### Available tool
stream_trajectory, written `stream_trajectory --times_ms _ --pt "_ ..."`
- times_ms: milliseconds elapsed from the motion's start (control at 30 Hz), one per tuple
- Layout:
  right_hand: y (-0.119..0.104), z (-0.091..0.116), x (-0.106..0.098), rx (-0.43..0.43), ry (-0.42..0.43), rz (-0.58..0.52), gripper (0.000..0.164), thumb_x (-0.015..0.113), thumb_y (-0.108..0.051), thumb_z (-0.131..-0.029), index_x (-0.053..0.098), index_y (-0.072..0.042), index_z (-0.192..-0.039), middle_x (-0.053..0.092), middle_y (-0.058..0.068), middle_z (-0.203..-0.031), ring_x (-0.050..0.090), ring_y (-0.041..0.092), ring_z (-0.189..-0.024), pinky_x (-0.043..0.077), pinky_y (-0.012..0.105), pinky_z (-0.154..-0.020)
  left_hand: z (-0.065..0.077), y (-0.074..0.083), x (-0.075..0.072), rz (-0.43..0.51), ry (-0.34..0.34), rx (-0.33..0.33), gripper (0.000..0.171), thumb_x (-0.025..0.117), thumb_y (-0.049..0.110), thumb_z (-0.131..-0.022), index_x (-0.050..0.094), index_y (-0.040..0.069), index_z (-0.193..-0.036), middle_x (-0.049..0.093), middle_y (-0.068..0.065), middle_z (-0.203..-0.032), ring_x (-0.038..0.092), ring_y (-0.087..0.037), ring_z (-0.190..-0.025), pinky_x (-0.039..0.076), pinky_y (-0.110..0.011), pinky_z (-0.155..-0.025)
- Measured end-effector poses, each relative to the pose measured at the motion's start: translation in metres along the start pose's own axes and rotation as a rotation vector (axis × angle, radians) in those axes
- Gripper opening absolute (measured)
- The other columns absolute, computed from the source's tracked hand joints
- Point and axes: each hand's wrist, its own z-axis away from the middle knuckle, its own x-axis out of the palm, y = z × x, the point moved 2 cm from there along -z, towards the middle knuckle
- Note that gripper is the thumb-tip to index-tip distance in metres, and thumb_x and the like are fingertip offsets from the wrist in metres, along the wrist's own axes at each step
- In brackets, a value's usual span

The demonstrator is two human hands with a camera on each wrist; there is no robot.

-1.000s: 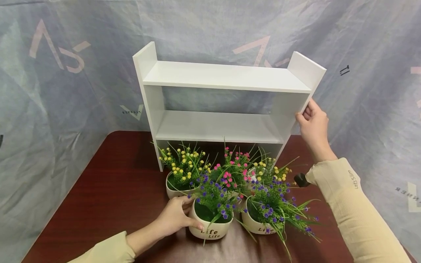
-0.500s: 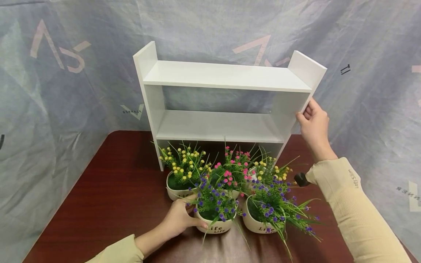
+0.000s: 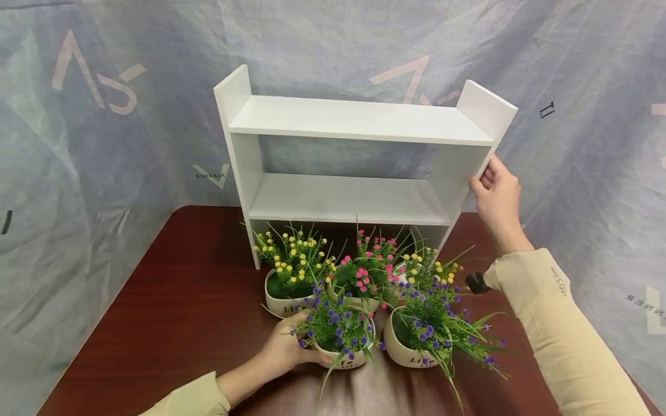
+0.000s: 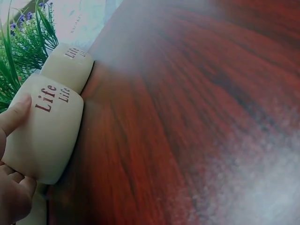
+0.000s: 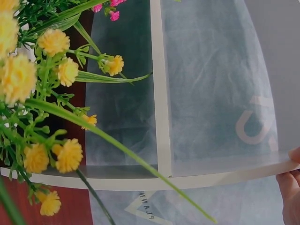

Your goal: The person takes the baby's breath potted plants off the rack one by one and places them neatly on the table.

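My left hand [image 3: 285,349] grips the side of a cream flowerpot [image 3: 347,361] with purple artificial flowers, at the front of the group. In the left wrist view the thumb lies on the wall of this pot [image 4: 56,136], beside the printed "Life", with curled fingers at its other side. A second purple-flowered pot [image 3: 408,352] stands just to its right, a narrow gap between them. My right hand [image 3: 498,199] pinches the front edge of the right side panel of a white two-tier shelf [image 3: 359,118]. The right wrist view catches only part of that hand [image 5: 290,183].
Behind the front pots stand a yellow-flowered pot [image 3: 288,305], a pink-flowered plant [image 3: 366,263] and another yellow plant [image 3: 429,268], close before the shelf. All rest on a dark red wooden table [image 3: 171,312]. A grey printed cloth [image 3: 130,173] hangs behind and at the sides.
My left hand has shifted the front purple-flowered pot right and slightly back, closer to its neighbour, and its flowers now lean more to the left. The right hand keeps its place on the shelf.
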Motion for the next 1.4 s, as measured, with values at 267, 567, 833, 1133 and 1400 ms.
stream_trajectory --times_ms 267,567,833,1133,1400 --pt "0.001 0.000 0.000 -0.004 0.001 -0.001 0.052 0.052 -0.014 -0.099 0.041 -0.026 -0.148 0.051 0.011 -0.143 0.051 0.024 -0.130 0.046 0.038 -0.104 0.005 -0.004 -0.004 0.034 -0.019 -0.016 0.093 0.091 0.006 -0.061 0.040 -0.019 -0.136 0.037 -0.038 -0.143 0.042 -0.051 -0.130 0.048 -0.046 -0.102" --pt "0.000 0.000 0.000 -0.010 0.007 0.004 0.051 0.052 -0.013 -0.098 0.043 -0.024 -0.147 0.053 0.012 -0.142 0.053 0.023 -0.129 0.047 0.036 -0.103 0.006 -0.009 -0.017 -0.008 -0.071 0.054 0.088 0.088 0.011 -0.067 0.044 -0.008 -0.140 0.042 -0.031 -0.144 0.041 -0.050 -0.131 0.044 -0.053 -0.102" --pt "0.000 0.000 0.000 0.004 0.001 0.001 0.052 0.052 -0.013 -0.099 0.041 -0.024 -0.148 0.052 0.012 -0.142 0.052 0.023 -0.130 0.047 0.035 -0.103 0.006 -0.006 -0.026 -0.050 -0.144 0.007 0.086 0.086 0.017 -0.071 0.043 -0.008 -0.141 0.041 -0.031 -0.145 0.042 -0.048 -0.132 0.044 -0.054 -0.103" --pt "0.001 -0.002 0.001 0.006 -0.005 -0.046 0.054 0.055 -0.011 -0.097 0.041 -0.025 -0.148 0.050 0.013 -0.144 0.051 0.023 -0.130 0.047 0.031 -0.102 0.008 0.001 -0.045 -0.067 -0.274 0.004 0.080 0.082 0.018 -0.077 0.042 -0.007 -0.142 0.040 -0.031 -0.146 0.044 -0.052 -0.128 0.046 -0.054 -0.101" --pt "0.004 -0.003 -0.006 0.033 -0.041 -0.037 0.055 0.060 -0.016 -0.095 0.043 -0.025 -0.147 0.050 0.015 -0.143 0.052 0.022 -0.130 0.049 0.026 -0.100 0.011 0.006 -0.062 -0.038 -0.428 0.002 0.075 0.079 0.014 -0.080 0.042 -0.013 -0.139 0.043 -0.031 -0.144 0.043 -0.047 -0.133 0.043 -0.048 -0.105"
